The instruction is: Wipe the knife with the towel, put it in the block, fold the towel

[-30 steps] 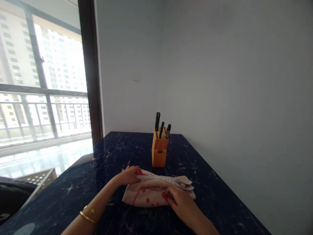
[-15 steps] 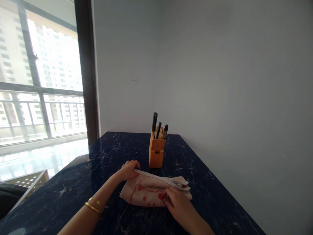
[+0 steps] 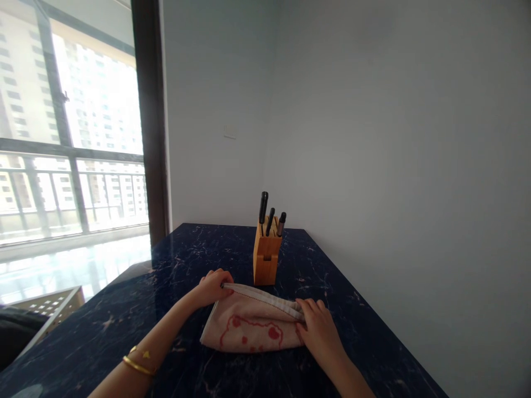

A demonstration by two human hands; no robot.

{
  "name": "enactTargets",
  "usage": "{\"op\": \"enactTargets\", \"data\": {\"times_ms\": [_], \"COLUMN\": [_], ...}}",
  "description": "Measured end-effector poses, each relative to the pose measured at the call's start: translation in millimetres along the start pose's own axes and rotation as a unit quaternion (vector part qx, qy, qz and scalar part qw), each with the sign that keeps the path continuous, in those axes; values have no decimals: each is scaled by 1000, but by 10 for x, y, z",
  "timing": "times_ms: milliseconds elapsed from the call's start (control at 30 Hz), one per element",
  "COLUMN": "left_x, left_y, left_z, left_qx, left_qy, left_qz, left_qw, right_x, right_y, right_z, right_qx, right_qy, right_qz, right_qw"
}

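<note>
A pale pink towel (image 3: 249, 326) with a red animal-like outline lies folded in front of me, its upper edge running fairly straight between my hands. My left hand (image 3: 214, 286) is closed at the towel's upper left corner. A small dark piece, like the end of a handle, shows between its fingers and the cloth; the rest is hidden, so I cannot make out the whole thing. My right hand (image 3: 316, 323) pinches the towel's right end, thumb below and fingers over the folded edge. Gold bangles circle my left wrist.
Behind the towel stands a wooden knife block (image 3: 265, 265) with several dark-handled tools (image 3: 263, 207) in it. The dark blue marbled table (image 3: 199, 249) meets a grey wall on the right. A perforated light chair (image 3: 62, 304) and a window stand at left.
My right hand has moved from the towel's printed front to its upper right end, gripping the folded edge. My left hand has shifted slightly left with the corner.
</note>
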State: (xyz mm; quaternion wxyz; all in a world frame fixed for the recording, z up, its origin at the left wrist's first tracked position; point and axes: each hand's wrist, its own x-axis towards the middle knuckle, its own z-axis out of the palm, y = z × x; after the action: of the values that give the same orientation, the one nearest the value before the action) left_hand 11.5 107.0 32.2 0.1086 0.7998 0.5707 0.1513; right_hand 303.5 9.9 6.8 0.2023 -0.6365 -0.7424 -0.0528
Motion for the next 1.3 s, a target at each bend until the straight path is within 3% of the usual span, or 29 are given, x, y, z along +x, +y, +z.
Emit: {"op": "enactTargets", "data": {"times_ms": [233, 433, 833, 1100, 1300], "left_x": [-210, -448, -881, -1002, -1022], "left_y": [154, 235, 265, 303, 278], "left_z": [-310, -415, -322, -289, -244], "left_qx": [-13, 4, 70, 96, 94], "left_qy": [51, 76, 28, 14, -29], "left_qz": [49, 90, 140, 145, 127], "left_qw": [997, 993, 987, 985, 987], "right_x": [74, 73, -78, -98, -119], "right_y": [-14, -65, -123, -98, -86], "right_z": [-21, -67, -156, -194, -272], "right_qx": [-11, -26, -31, -9, 4], "right_qy": [27, 67, 25, -5, -31], "right_qz": [-6, -20, -42, -38, -56], "right_qw": [1000, 997, 998, 999, 998]}}
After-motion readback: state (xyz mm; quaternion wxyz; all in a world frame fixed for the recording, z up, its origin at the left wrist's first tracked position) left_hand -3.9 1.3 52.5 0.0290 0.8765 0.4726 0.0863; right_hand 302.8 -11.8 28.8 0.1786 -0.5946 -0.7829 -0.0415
